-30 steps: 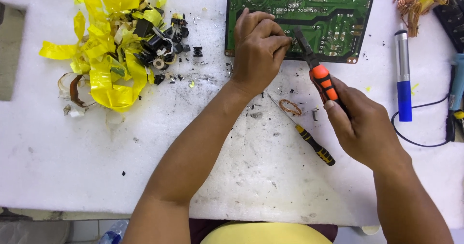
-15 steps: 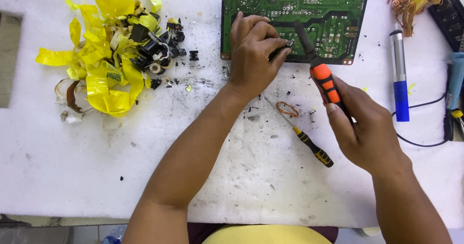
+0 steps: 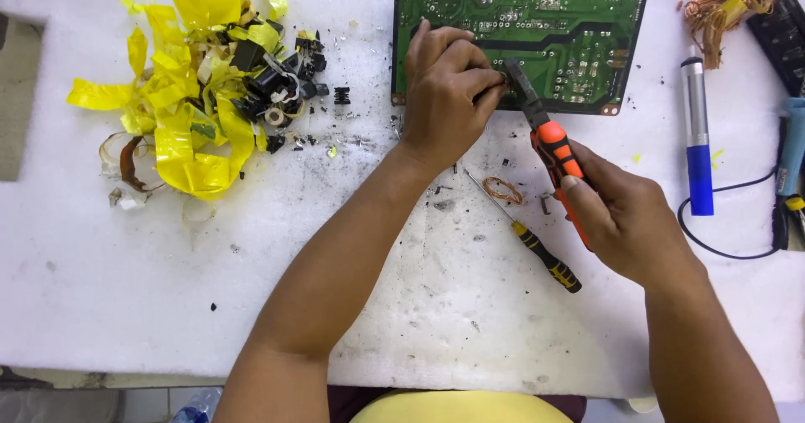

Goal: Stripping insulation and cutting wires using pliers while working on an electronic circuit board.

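Closed around orange-handled pliers [image 3: 555, 150], the right hand [image 3: 625, 222] sets their tip at one green circuit board [image 3: 537, 20], which the left hand [image 3: 449, 88] presses with curled fingers. Just below lies one yellow-black screwdriver [image 3: 545, 257]; rightward, one blue-silver pen-shaped tool [image 3: 698, 138].

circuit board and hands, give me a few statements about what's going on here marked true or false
1. The right hand holds orange-handled pliers with the tip at the green circuit board. True.
2. The left hand lies flat on the yellow tape pile. False: it rests on the lower edge of the circuit board, away from the pile.
3. A screwdriver with a black and yellow handle lies on the white table between the arms. True.
4. The blue and silver pen-shaped tool is in the left hand. False: it lies on the table, right of the board.
5. A copper wire bundle sits at the top right. True.
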